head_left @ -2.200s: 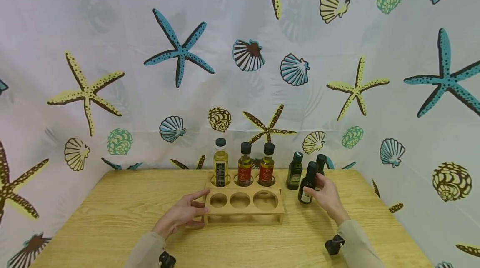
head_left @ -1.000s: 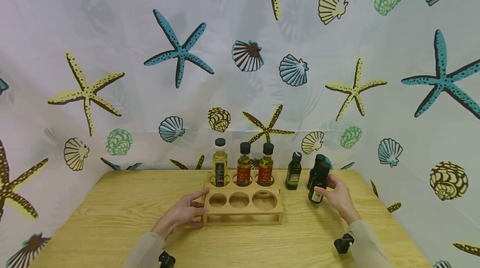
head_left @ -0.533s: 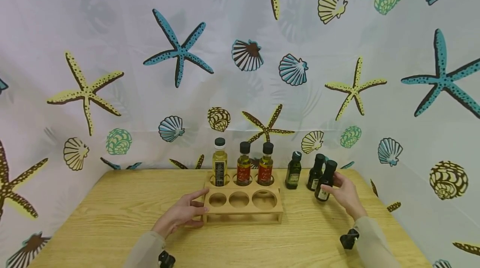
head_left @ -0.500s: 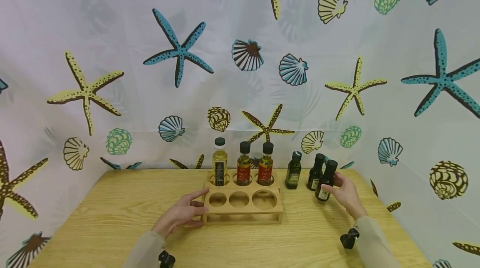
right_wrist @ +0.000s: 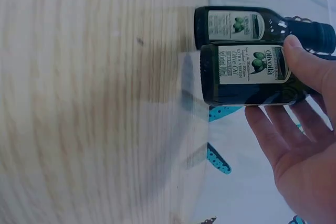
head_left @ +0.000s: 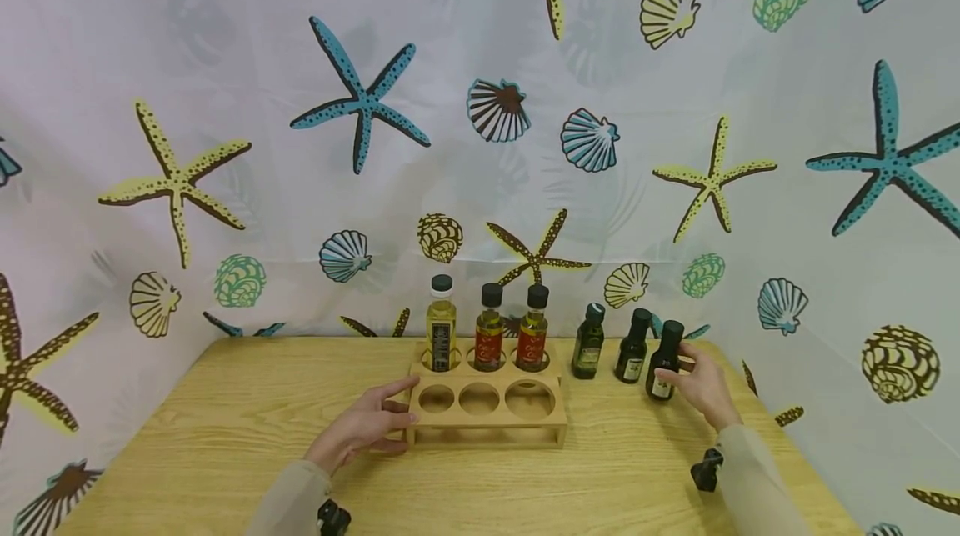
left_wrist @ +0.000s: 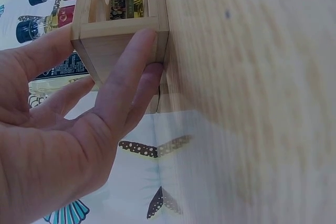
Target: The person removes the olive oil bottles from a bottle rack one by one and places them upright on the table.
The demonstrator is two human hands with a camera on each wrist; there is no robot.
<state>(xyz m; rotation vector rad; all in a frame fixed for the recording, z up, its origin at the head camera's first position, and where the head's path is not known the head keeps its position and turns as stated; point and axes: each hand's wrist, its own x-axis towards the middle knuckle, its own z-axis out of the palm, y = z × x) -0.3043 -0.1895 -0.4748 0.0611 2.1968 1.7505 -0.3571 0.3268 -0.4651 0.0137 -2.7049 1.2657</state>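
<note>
My right hand (head_left: 707, 390) holds a dark olive oil bottle (head_left: 663, 369) between thumb and fingers. In the right wrist view the bottle's pale label (right_wrist: 252, 64) reads extra virgin olive oil, and the thumb lies over its upper part. A second dark bottle (head_left: 632, 353) of the same kind stands just left of it. My left hand (head_left: 366, 421) rests its extended fingers on the left end of a two-tier wooden bottle rack (head_left: 487, 429). In the left wrist view, fingertips (left_wrist: 148, 36) press the rack's side panel (left_wrist: 107, 51). Three round holes show along the rack's lower tier.
The rack's back tier carries a clear yellow oil bottle (head_left: 441, 328) and two red-labelled bottles, one in the middle (head_left: 489, 343) and one at right (head_left: 532, 343). A green bottle (head_left: 588, 348) stands right of the rack. Patterned cloth (head_left: 450, 186) hangs behind the wooden table (head_left: 247, 403).
My right hand has carried the olive oil bottle rightward, from in front of the second dark bottle to its right side. The left hand and rack have stayed in place.
</note>
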